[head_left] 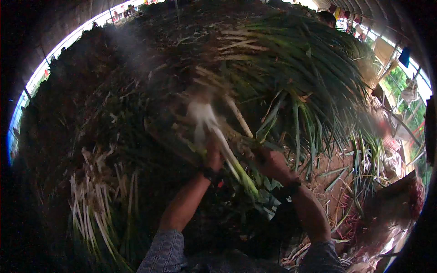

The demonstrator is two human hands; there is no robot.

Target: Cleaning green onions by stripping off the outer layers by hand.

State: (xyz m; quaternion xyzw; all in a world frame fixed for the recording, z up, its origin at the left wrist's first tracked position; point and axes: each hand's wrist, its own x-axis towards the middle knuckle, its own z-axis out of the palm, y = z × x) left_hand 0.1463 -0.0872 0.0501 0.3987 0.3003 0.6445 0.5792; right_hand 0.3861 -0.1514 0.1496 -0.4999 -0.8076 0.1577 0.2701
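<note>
A peeled leek [230,160], white at its upper end and green lower down, slants across the middle. My left hand [213,152] is closed round its white part, with some of the fingers hidden. The root end is a pale blur. To the right, my right hand [273,163] is closed at the lower end of a browner leek stalk [238,116]; its fingertips are partly hidden among leaves. A dark band circles each wrist.
Unpeeled leeks [291,63] are heaped ahead and to the right. Pale peeled leeks [93,214] lie at lower left. Loose leaves [339,179] litter brown ground at right, near a reddish sack-like bundle [387,223]. Another person's head [327,18] shows behind the heap.
</note>
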